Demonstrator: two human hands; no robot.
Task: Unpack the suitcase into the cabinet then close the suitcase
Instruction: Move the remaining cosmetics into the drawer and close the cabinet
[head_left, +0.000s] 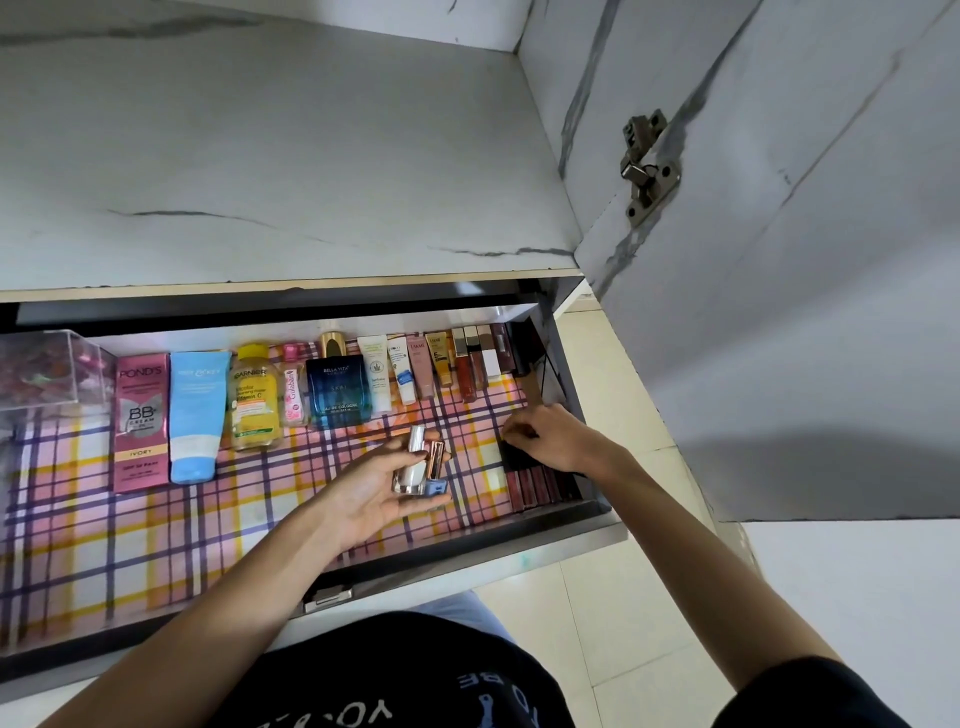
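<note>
**Location.** The open drawer (467, 543) of the cabinet (291, 156) is the receiving place. The suitcase is not in view.

**Count, left to right along the far wall:**
- one clear box (47, 374)
- one pink carton (140, 421)
- one blue tube (195, 415)
- one yellow bottle (254, 397)
- one small pink bottle (293, 392)
- one blue cologne bottle (338, 392)
- four slim tubes (375, 379)
- a cluster of lip products (475, 364), packed too tightly for us to count

These appear to lie flat on the checked liner (156, 545), with their long axes running front to back.

**Hands.**
- The left hand (374, 493) hangs over the middle of the liner, palm up. Its fingers are curled round three small bottles (415, 465): one silver-capped, one rose-gold-capped and one blue.
- The right hand (550, 436) is at the drawer's right end, knuckles up. Its fingertips pinch a dark item (514, 454), whose long axis we cannot make out.

**Front right corner.** A row of maroon sticks (540, 486) lies side by side, long axes front to back. We count at least five. The wrist hides any beyond that.

**Governing relation.** We judge that the next move is to settle the dark item against this row. The row lies just on the person's side of the dark item, touching it or nearly so. The right hand is directly above it and much the nearer. The left hand is well apart to the left and already full.
</note>
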